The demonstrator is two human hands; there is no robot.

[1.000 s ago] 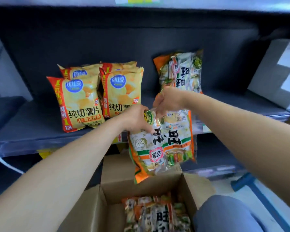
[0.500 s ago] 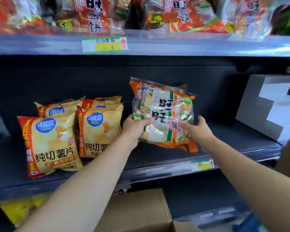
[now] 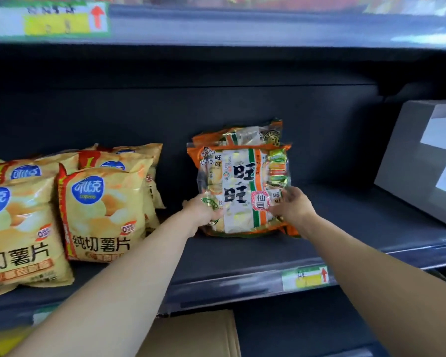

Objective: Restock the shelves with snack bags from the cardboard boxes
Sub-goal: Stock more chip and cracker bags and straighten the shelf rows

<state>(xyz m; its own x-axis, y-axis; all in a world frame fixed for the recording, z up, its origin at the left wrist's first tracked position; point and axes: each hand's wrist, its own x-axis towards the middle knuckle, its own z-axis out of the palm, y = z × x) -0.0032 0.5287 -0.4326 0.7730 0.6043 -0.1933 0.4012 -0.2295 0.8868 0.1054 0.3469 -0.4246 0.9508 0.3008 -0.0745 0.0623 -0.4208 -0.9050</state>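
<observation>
An orange, white and green rice-cracker bag (image 3: 242,186) stands upright on the dark shelf (image 3: 242,256), leaning against a second bag of the same kind (image 3: 245,132) behind it. My left hand (image 3: 204,211) grips its lower left corner. My right hand (image 3: 292,206) holds its lower right edge. Only a flap of the cardboard box (image 3: 204,336) shows below the shelf edge.
Several yellow potato-chip bags (image 3: 101,210) stand in rows at the shelf's left. A grey stepped block (image 3: 422,161) occupies the right end. Bare shelf lies between it and the cracker bags. A price label (image 3: 305,278) sits on the front rail. Another shelf (image 3: 242,27) hangs overhead.
Both hands lifted the rice-cracker bag out of the box, raised it to the shelf and set it upright in front of the other cracker bag. The view moved up and closer.
</observation>
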